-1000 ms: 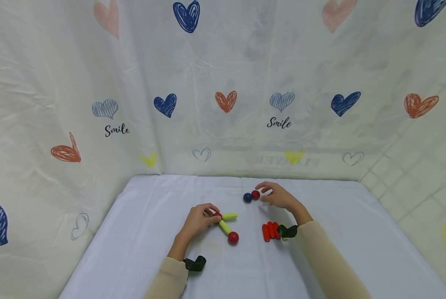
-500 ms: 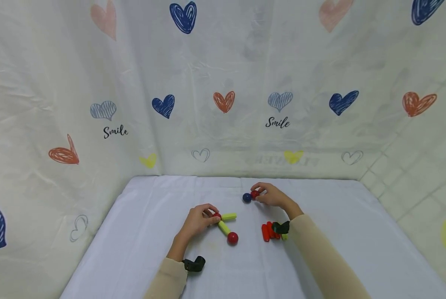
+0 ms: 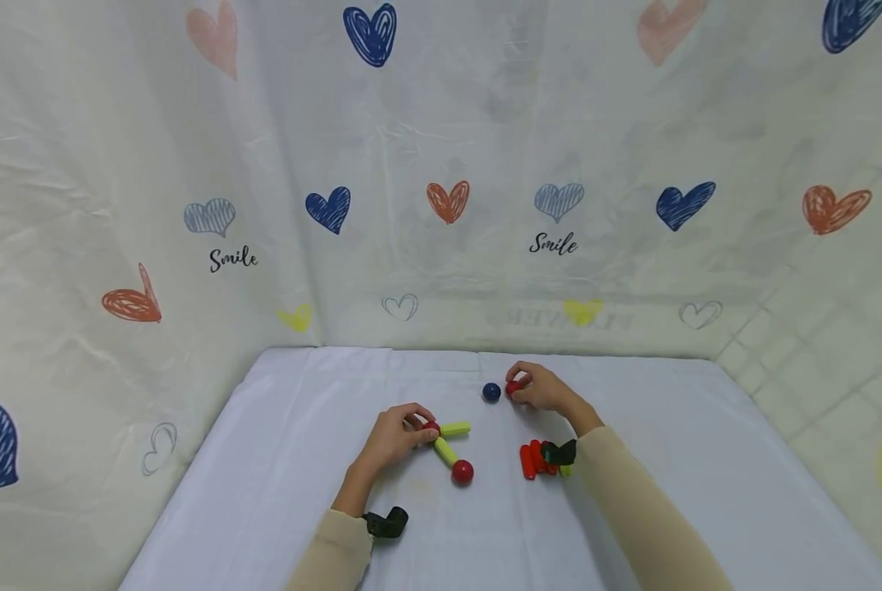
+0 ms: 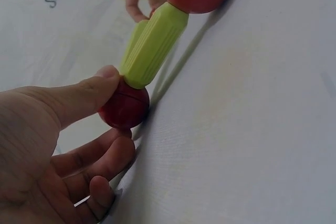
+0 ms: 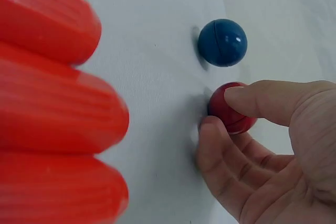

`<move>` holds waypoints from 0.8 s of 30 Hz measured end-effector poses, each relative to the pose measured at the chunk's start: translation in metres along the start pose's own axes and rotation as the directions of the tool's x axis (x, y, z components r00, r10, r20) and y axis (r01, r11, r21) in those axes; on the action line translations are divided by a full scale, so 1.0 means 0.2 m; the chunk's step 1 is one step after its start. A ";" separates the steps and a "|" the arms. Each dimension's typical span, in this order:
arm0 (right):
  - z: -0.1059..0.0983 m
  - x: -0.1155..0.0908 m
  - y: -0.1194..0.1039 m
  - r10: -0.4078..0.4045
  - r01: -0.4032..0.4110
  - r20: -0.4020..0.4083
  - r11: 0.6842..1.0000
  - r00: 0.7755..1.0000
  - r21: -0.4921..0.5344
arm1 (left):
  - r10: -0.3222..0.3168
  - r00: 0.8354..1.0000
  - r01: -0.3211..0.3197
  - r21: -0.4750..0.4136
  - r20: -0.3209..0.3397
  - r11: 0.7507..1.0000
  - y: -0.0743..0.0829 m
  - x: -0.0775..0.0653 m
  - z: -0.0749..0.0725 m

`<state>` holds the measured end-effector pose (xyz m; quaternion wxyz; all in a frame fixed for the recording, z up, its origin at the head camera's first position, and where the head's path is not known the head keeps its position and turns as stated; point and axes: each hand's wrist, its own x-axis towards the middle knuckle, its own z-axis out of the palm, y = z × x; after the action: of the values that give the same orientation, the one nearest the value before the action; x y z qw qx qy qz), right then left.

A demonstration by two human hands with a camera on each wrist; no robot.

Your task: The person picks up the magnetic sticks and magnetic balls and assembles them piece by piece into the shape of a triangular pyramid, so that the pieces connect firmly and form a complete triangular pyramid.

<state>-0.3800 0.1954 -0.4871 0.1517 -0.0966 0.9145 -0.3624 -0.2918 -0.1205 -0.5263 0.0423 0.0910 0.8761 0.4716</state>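
My left hand (image 3: 396, 433) pinches a red ball (image 4: 125, 106) between thumb and fingers. Two yellow-green ribbed rods (image 4: 155, 45) join that ball; a second red ball (image 3: 463, 472) sits at the end of the nearer rod. At the back of the table my right hand (image 3: 546, 389) grips another red ball (image 5: 231, 109), thumb on one side and fingers curled at the other. A blue ball (image 5: 222, 42) stands beside it with a gap between them.
Several red ribbed rods (image 3: 527, 462) lie side by side under the right wrist, with a yellow-green rod (image 3: 565, 470) by them. A white cloth covers the table (image 3: 278, 476). Behind hangs a curtain (image 3: 441, 263) printed with hearts.
The right hand has closed on the red ball and drawn it rightward, away from the blue ball. The left hand and its joined pieces have stayed in place.
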 end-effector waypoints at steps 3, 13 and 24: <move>-0.01 -0.02 0.01 0.021 -0.021 0.001 0.999 1.000 0.027 | 0.006 1.000 -0.006 0.007 -0.003 1.000 0.01 0.00 0.00; -0.04 -0.13 0.00 -0.053 0.047 0.031 0.982 0.998 0.182 | 0.017 1.000 -0.017 0.012 0.001 1.000 -0.01 0.00 0.00; 0.03 -0.23 -0.08 -0.154 0.141 0.040 0.964 0.987 0.226 | 0.016 1.000 -0.015 0.022 -0.007 1.000 0.00 -0.01 -0.01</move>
<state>-0.3333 0.1933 -0.4711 0.1603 -0.1571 0.8537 -0.4699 -0.2910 -0.1223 -0.5248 0.0344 0.0965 0.8805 0.4628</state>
